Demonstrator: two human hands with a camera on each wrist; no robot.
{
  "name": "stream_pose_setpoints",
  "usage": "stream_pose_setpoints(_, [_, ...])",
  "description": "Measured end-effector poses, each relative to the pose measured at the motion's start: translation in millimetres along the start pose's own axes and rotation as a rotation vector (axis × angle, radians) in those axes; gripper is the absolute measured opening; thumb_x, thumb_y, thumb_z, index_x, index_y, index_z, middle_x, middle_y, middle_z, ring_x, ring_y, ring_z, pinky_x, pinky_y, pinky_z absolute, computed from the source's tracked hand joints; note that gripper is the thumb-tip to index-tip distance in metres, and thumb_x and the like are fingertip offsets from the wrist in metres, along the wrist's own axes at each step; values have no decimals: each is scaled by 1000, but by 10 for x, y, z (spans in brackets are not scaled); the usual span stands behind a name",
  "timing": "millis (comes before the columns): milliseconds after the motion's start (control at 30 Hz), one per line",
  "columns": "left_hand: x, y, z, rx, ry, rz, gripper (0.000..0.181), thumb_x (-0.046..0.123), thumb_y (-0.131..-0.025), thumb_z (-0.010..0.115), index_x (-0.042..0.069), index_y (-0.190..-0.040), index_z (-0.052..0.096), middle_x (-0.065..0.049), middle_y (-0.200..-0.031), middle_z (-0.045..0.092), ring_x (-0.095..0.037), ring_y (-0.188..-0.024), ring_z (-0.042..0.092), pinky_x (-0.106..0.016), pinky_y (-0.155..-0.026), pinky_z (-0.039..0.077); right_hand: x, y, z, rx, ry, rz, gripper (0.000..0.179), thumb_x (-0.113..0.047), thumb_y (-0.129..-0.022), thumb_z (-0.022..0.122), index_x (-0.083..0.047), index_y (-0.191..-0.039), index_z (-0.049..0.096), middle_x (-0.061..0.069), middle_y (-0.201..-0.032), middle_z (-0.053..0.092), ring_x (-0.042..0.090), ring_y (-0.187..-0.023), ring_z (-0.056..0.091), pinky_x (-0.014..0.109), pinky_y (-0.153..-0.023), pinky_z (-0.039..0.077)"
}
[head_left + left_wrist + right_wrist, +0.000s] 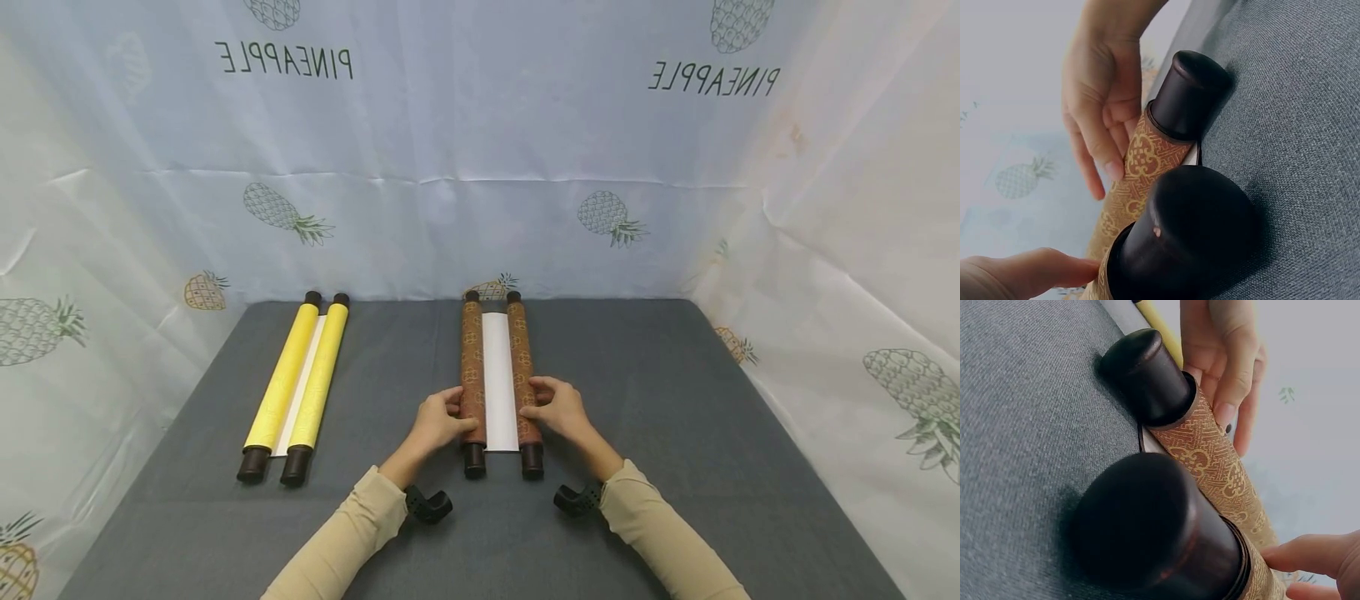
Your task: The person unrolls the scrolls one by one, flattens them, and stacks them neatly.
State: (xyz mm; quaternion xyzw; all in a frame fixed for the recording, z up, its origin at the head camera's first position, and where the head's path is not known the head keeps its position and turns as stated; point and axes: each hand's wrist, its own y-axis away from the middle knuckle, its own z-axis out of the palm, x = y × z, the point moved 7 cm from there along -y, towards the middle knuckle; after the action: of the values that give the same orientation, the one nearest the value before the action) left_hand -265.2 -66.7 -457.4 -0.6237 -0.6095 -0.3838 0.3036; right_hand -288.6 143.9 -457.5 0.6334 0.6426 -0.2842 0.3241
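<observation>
A brown scroll (pixel 471 367) with gold patterning lies partly unrolled in the middle of the table, a white strip (pixel 501 392) showing between its two rolls. Dark knobs cap the roll ends; two loom large in the left wrist view, where the nearest knob (pixel 1200 234) hides part of the roll. My left hand (pixel 437 421) holds the left roll near its front end, thumb on top and fingers along the outer side. On the right roll (pixel 522 367), my right hand (pixel 561 408) has a matching hold, with its thumb (pixel 1107 156) against the patterned cover.
A yellow scroll (pixel 321 375), also slightly parted, lies at the table's left side. Grey cloth (pixel 637 417) covers the table. Pineapple-print curtains (pixel 450 233) stand behind and on both sides. Black wrist devices (pixel 429 505) sit below both hands.
</observation>
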Motion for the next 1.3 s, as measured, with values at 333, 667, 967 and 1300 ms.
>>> stream_pose_setpoints(333, [6, 18, 3, -19, -22, 32, 63, 11, -80, 74, -7, -135, 51, -28, -118, 66, -35, -103, 67, -35, -74, 57, -7, 26, 0, 23, 27, -52, 48, -13, -77, 79, 3, -120, 64, 25, -113, 69, 36, -103, 67, 44, -84, 55])
stream_pose_setpoints(667, [-25, -6, -13, 22, -47, 18, 65, 16, -78, 79, -8, -132, 53, -28, -121, 65, -37, -108, 65, -41, -83, 56, 41, 16, -38, 63, 31, -20, 53, -15, -72, 83, 5, -118, 65, 25, -108, 71, 35, -98, 68, 44, -84, 55])
stream_pose_setpoints(967, [-33, 4, -73, 36, -43, 20, 63, 11, -78, 78, -8, -133, 52, -27, -126, 62, -38, -113, 63, -43, -88, 55, 36, 33, -95, 59, 57, -17, 53, -13, -73, 82, 6, -120, 64, 26, -114, 64, 38, -103, 65, 46, -85, 53])
stream_pose_setpoints(1300, [-41, 33, -85, 1, -60, 64, 60, 7, -80, 69, -7, -135, 51, -29, -123, 63, -36, -104, 66, -35, -72, 56, 51, 42, -100, 55, 88, -30, 51, -13, -76, 79, 5, -121, 64, 27, -111, 67, 39, -103, 63, 47, -86, 52])
